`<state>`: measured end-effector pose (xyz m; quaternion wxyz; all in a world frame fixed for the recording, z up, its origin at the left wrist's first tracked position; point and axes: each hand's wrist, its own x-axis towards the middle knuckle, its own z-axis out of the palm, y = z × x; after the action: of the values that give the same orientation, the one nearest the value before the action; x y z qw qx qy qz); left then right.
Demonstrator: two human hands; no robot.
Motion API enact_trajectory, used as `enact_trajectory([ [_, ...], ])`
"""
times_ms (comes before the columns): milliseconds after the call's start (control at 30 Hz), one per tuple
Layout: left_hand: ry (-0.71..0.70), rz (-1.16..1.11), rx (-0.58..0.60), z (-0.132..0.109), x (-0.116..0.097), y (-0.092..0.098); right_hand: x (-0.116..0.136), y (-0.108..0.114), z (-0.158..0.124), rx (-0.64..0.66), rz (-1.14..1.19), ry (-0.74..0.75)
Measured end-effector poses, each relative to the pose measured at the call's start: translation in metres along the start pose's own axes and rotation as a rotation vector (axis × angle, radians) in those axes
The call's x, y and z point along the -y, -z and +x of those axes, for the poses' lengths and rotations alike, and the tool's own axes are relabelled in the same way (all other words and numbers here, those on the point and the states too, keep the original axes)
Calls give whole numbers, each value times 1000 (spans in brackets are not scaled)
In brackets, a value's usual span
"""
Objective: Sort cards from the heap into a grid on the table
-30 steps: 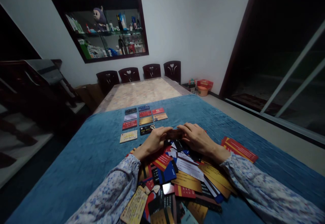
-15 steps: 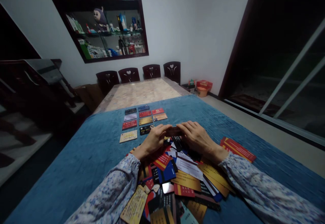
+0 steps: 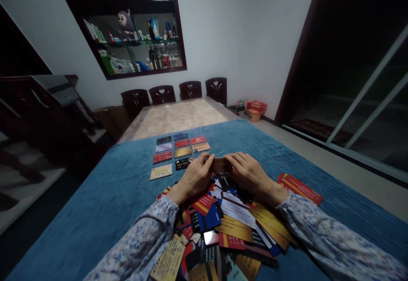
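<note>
A dark brownish card (image 3: pixel 220 165) is held up between my two hands, above the far edge of a heap of mixed cards (image 3: pixel 236 225). My left hand (image 3: pixel 196 174) pinches its left end, and my right hand (image 3: pixel 247 170) grips its right end. Beyond my left hand, several cards lie face up in neat columns, among them a black card (image 3: pixel 182 163), a cream card (image 3: pixel 161 171) and a gold card (image 3: pixel 182 151). To the right of my right wrist lie some red cards (image 3: pixel 299 187).
A blue cloth (image 3: pixel 117 183) covers the near part of a long table, with a bare marble-patterned top (image 3: pixel 178 115) beyond. Dark chairs (image 3: pixel 162 95) stand at its far end. A wall shelf (image 3: pixel 143 43) holds bottles and a plush toy; an orange bucket (image 3: pixel 254 115) sits on the floor.
The held card has tilted so that more of its face shows. My left fingers have shifted slightly along its left end.
</note>
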<state>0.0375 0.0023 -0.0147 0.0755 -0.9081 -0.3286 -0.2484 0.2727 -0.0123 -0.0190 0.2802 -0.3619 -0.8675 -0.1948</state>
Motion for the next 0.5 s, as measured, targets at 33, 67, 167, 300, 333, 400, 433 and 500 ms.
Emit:
enact_trajectory([
  [33,0,23,0,0,0,0,0,0,0,5,5,-3],
  [67,-1,40,-3,0,1,0,0,0,0,10,10,-6],
  [167,-19,78,-17,-1,4,1,-1,0,1,15,17,-8],
  [300,-45,97,-34,-1,7,4,-2,1,6,6,34,7],
  [333,-51,98,-40,0,8,5,-2,2,8,6,41,12],
  [400,-55,101,-59,2,11,8,-3,3,13,13,43,23],
  [433,-54,103,-72,3,12,10,-3,4,17,16,34,25],
  [500,-44,107,-89,4,16,14,-4,5,25,27,5,26],
])
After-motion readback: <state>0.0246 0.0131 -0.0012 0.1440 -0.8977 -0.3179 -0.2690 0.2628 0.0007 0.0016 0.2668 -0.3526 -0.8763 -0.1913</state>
